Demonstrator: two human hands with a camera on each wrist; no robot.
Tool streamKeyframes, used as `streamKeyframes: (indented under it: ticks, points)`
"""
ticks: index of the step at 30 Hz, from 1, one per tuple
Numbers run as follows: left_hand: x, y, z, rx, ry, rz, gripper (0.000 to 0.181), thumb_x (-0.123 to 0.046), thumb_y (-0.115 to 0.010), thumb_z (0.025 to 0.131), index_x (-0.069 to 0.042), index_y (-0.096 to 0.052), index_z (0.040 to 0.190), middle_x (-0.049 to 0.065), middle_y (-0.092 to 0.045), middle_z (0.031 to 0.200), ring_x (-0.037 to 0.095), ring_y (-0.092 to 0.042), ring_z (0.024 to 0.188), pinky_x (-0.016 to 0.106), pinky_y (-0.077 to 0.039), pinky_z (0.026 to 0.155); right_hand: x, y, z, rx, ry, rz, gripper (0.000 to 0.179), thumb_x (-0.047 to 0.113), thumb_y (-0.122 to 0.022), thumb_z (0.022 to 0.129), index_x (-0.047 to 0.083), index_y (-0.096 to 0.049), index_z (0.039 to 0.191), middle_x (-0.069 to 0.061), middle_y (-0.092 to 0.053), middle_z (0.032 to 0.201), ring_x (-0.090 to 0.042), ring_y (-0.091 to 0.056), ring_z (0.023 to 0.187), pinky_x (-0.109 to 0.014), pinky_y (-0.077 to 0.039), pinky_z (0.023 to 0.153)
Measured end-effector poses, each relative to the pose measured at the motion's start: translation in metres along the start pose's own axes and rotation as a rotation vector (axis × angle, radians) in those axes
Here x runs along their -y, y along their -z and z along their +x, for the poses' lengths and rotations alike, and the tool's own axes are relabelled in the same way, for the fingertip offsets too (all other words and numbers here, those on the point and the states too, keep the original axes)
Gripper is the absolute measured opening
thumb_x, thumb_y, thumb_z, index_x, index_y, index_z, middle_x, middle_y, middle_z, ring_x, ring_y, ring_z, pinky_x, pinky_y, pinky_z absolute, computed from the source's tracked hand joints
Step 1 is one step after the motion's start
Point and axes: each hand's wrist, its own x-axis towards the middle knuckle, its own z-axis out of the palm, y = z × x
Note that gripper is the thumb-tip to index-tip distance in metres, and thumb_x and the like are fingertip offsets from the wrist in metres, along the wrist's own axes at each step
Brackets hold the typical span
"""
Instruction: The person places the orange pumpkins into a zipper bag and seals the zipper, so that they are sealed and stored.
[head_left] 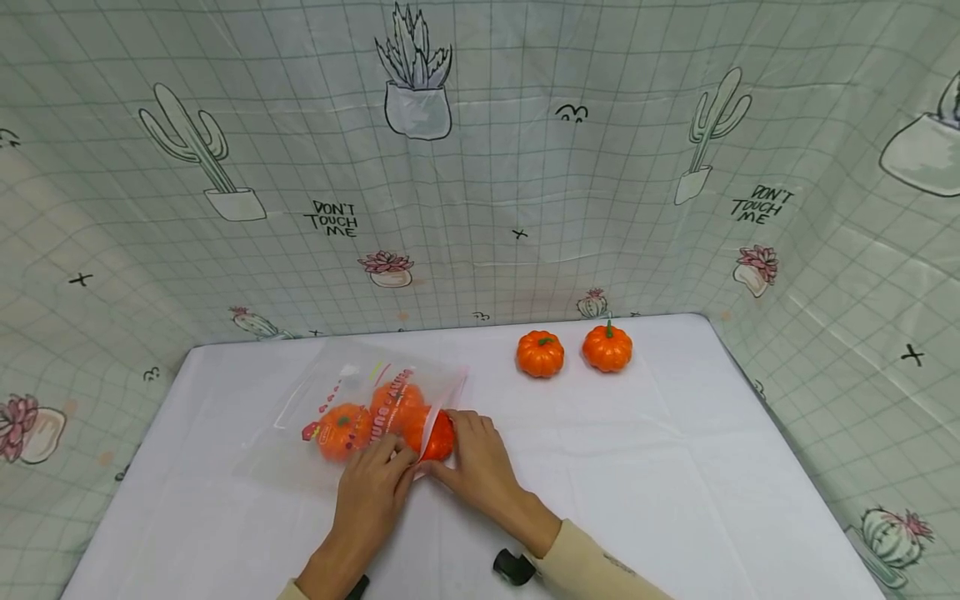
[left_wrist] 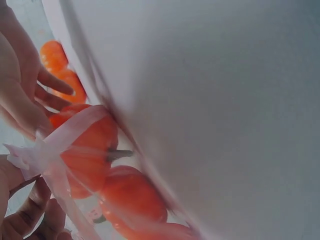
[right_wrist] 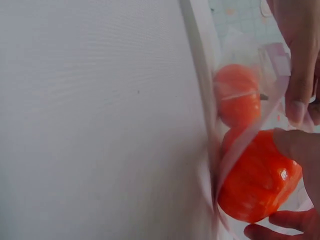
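A clear zip bag (head_left: 300, 425) with pink print lies flat on the table, its mouth facing right. Two small orange toy pumpkins (head_left: 343, 429) are inside it. Another orange pumpkin (right_wrist: 260, 175) sits at the bag's mouth, partly under the pinkish rim (left_wrist: 80, 127). My left hand (head_left: 375, 483) pinches the near edge of that rim; in the left wrist view its fingers (left_wrist: 32, 205) are curled there. My right hand (head_left: 483, 462) grips the mouth pumpkin from the right, thumb (right_wrist: 295, 145) on one side and fingers on the other.
Two more orange pumpkins, one on the left (head_left: 540, 354) and one on the right (head_left: 607, 347), stand near the back edge of the white-covered table (head_left: 637, 483). A cactus-print curtain (head_left: 480, 183) hangs behind and at both sides.
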Motion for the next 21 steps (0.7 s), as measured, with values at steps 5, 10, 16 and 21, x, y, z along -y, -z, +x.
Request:
streamKeyframes:
  ticks: [5, 10, 16, 21]
  points:
    - [0.000, -0.001, 0.000, -0.026, -0.017, -0.003, 0.019, -0.015, -0.091, 0.081, -0.016, -0.074, 0.090, -0.003, -0.056, 0.091, 0.018, -0.060, 0.085, 0.036, -0.047, 0.074, 0.003, -0.008, 0.007, -0.081, -0.026, -0.033, 0.068, 0.027, -0.091, 0.083, -0.002, -0.060, 0.136, -0.017, -0.064, 0.120, -0.032, -0.060, 0.108, -0.044, -0.053, 0.092]
    - [0.001, -0.001, -0.001, -0.013, -0.009, -0.013, 0.019, -0.011, -0.091, 0.081, -0.015, -0.075, 0.091, -0.004, -0.054, 0.089, 0.015, -0.056, 0.082, 0.034, -0.045, 0.073, 0.003, -0.012, 0.015, -0.118, -0.088, -0.053, 0.066, 0.027, -0.088, 0.084, -0.003, -0.060, 0.136, -0.019, -0.062, 0.120, -0.033, -0.058, 0.107, -0.044, -0.052, 0.089]
    - [0.003, 0.000, -0.001, -0.002, -0.001, -0.028, 0.018, -0.009, -0.091, 0.081, -0.015, -0.076, 0.091, -0.005, -0.053, 0.088, 0.015, -0.056, 0.082, 0.033, -0.045, 0.073, 0.001, -0.010, 0.015, -0.092, -0.119, -0.058, 0.069, 0.032, -0.088, 0.085, -0.001, -0.060, 0.137, -0.019, -0.062, 0.123, -0.034, -0.058, 0.109, -0.046, -0.052, 0.091]
    - [0.003, 0.003, 0.000, 0.014, 0.017, -0.035, 0.018, -0.009, -0.090, 0.081, -0.015, -0.077, 0.092, -0.006, -0.053, 0.088, 0.013, -0.055, 0.082, 0.033, -0.046, 0.073, 0.000, -0.009, 0.015, -0.093, -0.111, -0.049, 0.066, 0.032, -0.091, 0.083, -0.001, -0.063, 0.133, -0.018, -0.062, 0.121, -0.034, -0.058, 0.108, -0.045, -0.052, 0.090]
